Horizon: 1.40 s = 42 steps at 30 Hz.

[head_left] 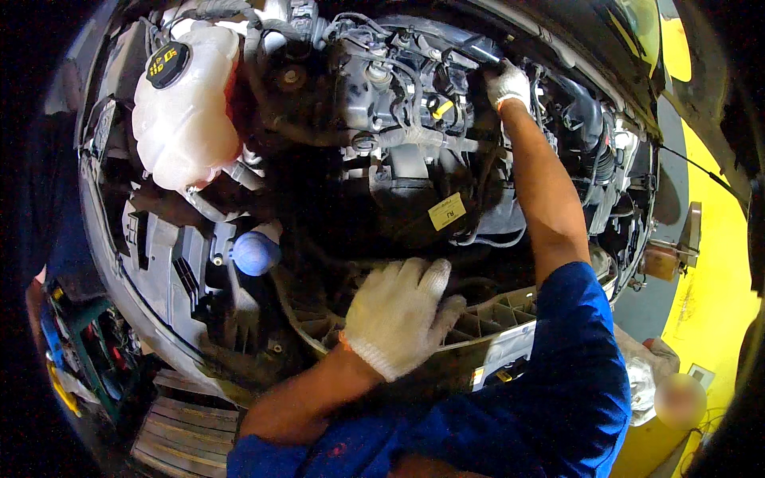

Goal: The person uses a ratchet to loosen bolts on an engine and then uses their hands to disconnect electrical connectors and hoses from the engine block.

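Both hands wear white knit gloves and reach into an open car engine bay. My left hand (402,319) lies palm down over the ribbed front crossmember (486,315), fingers stretched out and thumb apart, holding nothing visible. Farther in, my right hand (511,85) is at the back right of the engine (410,88), its fingers curled among dark hoses and parts. What they grip is hidden. Just left of it runs a shiny black tube (480,49). A yellow dipstick handle (443,110) and a wrapped wiring harness (410,137) lie nearer on the engine.
A white coolant tank (187,111) with a black cap stands at the back left. In front of it is a blue round cap (255,252). A yellow label (446,211) sits mid-bay. A tool tray (100,346) is at lower left; a person (649,374) is at lower right.
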{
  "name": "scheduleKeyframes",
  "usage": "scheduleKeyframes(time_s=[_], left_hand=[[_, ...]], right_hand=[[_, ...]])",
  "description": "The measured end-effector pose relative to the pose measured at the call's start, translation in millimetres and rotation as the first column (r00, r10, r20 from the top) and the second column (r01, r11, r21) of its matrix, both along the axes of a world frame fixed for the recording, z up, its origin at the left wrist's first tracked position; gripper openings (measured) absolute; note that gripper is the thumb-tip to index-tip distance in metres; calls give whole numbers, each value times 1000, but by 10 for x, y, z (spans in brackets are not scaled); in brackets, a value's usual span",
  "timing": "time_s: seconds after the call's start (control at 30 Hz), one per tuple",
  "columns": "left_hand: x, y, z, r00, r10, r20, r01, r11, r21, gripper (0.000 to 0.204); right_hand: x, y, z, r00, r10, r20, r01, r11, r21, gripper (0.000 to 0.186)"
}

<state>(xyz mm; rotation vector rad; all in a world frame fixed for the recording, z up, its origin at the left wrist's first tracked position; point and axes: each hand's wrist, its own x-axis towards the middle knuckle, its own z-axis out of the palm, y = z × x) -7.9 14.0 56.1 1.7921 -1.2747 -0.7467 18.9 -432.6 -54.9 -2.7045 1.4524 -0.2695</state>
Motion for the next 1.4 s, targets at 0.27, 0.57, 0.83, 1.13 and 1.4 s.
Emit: scheduleKeyframes(time_s=[0.27, 0.57, 0.83, 1.13, 1.4], left_hand=[[-3, 0, 51, 1000, -23, -20, 24, 999, 23, 48], [-10, -15, 117, 997, -52, 53, 47, 994, 95, 45], [-53, -22, 67, 995, -67, 77, 58, 992, 114, 43], [-54, 0, 5, 996, -57, 70, 51, 996, 75, 45], [-50, -3, 29, 995, -59, 79, 50, 992, 115, 45]], right_hand=[[26, 32, -101, 991, -63, -121, 59, 998, -32, 44], [53, 75, -130, 989, -102, -104, 102, 995, -1, 40], [-79, -58, -284, 996, -72, -60, 71, 997, -26, 44], [-32, -47, -301, 995, -102, -14, 103, 994, 22, 44], [66, 78, -150, 989, -144, -25, 146, 986, 75, 50]])
